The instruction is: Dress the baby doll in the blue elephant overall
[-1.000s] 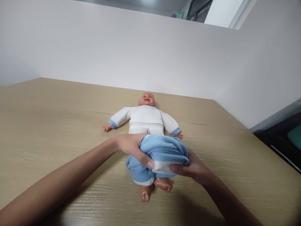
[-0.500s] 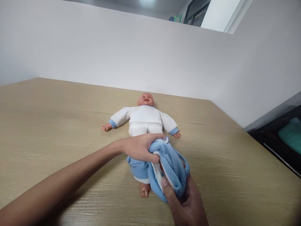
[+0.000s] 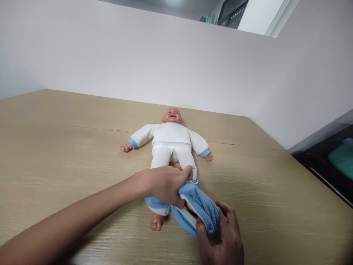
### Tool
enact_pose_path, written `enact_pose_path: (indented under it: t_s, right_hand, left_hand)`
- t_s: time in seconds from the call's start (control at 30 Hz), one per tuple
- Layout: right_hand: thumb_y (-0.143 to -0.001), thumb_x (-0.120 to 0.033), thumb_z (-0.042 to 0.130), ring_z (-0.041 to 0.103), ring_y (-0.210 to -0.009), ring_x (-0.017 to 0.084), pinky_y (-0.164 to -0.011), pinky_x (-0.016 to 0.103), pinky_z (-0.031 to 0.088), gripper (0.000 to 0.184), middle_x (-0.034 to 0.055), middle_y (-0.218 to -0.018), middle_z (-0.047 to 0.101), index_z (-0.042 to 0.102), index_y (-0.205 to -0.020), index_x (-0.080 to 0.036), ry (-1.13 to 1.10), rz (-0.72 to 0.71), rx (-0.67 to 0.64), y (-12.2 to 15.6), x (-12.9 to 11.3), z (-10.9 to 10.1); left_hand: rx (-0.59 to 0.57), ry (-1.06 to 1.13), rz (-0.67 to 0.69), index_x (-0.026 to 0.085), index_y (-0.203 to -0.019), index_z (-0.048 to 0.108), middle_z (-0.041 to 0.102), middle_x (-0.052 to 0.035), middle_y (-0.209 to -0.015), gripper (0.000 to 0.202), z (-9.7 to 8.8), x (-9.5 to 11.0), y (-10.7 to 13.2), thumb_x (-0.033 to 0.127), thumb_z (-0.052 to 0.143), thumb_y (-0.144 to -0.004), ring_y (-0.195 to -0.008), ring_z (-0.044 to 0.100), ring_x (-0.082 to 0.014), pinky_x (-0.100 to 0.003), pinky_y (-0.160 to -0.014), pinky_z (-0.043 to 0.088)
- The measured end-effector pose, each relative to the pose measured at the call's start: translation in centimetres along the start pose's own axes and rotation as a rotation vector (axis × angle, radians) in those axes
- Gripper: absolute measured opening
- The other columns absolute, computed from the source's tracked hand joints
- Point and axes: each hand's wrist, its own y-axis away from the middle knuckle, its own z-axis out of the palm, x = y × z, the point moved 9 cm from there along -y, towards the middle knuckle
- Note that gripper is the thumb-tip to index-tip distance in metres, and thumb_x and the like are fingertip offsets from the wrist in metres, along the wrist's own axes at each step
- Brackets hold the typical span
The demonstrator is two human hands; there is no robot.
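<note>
A baby doll (image 3: pixel 171 134) in a white top lies face up on the table, head away from me and arms spread. Blue fleece pants (image 3: pixel 202 206) with white trim are bunched around its lower legs. One bare foot (image 3: pixel 157 221) sticks out of the left cuff; the other foot is hidden inside the bunched cloth. My left hand (image 3: pixel 168 184) reaches across the doll's legs, pinching the upper edge of the pants. At the lower right, my right hand (image 3: pixel 223 235) grips the bunched side, its thumb at the opening and its fingers behind the cloth.
The wood-patterned table (image 3: pixel 82 147) extends to a pale wall (image 3: pixel 154 62) behind the doll. At the right edge stands a dark piece of furniture (image 3: pixel 314 154) with a green item (image 3: pixel 342 160) in it.
The bunched pants and my left hand have shifted down toward me, baring more of the doll's white legs. The visible foot has moved left. Both hands keep hold of the pants.
</note>
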Motion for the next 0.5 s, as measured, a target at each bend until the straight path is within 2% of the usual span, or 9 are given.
enact_pose_path:
  t_s: [0.07,0.17,0.33,0.4,0.5]
  right_hand:
    - [-0.098,-0.039,0.059,0.072,-0.114,0.036,-0.097,0.046,0.058,0.031,0.016,-0.125,0.071,0.072,-0.119,-0.02,-0.044,0.035,-0.017,0.2,0.7,0.5]
    - [-0.099,-0.038,0.058,0.074,-0.115,0.035,-0.097,0.044,0.06,0.036,0.0142,-0.124,0.076,0.071,-0.127,-0.021,-0.198,0.138,-0.098,1.1,2.1,1.9]
    - [-0.099,-0.048,0.065,0.077,-0.12,0.034,-0.105,0.042,0.061,0.045,0.0123,-0.123,0.081,0.071,-0.136,-0.022,-0.512,0.429,-0.251,2.5,4.3,4.3]
    - [-0.097,-0.048,0.069,0.078,-0.119,0.033,-0.105,0.042,0.062,0.043,0.0111,-0.122,0.082,0.071,-0.133,-0.024,-0.644,0.494,-0.298,1.9,4.0,4.7]
    - [-0.092,-0.042,0.077,0.078,-0.114,0.029,-0.101,0.038,0.063,0.041,0.0075,-0.124,0.081,0.069,-0.13,-0.027,-0.831,0.49,-0.339,-0.5,2.6,4.5]
  left_hand:
    - [-0.032,-0.024,0.002,0.015,-0.142,0.047,0.078,-0.0135,-0.104,0.072,0.3,0.2,0.1,0.043,0.079,-0.084,-0.094,0.075,-0.035,-0.036,-0.072,0.046]
    - [-0.043,-0.005,-0.009,0.016,-0.141,0.047,0.078,-0.0116,-0.101,0.074,0.3,0.0,0.2,0.044,0.081,-0.082,-0.092,0.075,-0.0342,-0.035,-0.072,0.047]
    - [-0.031,0.198,-0.008,0.019,-0.134,0.045,0.074,-0.0099,-0.108,0.071,0.0,-0.6,0.5,0.04,0.082,-0.077,-0.098,0.072,-0.0324,-0.037,-0.08,0.05]
    - [-0.004,0.321,0.002,0.021,-0.132,0.044,0.071,-0.0073,-0.109,0.07,-0.3,-0.9,0.8,0.039,0.082,-0.076,-0.098,0.07,-0.0304,-0.037,-0.082,0.05]
    - [0.072,0.486,0.008,0.022,-0.13,0.044,0.068,-0.0034,-0.109,0.067,-0.8,-1.5,1.4,0.035,0.082,-0.076,-0.096,0.067,-0.026,-0.035,-0.081,0.05]
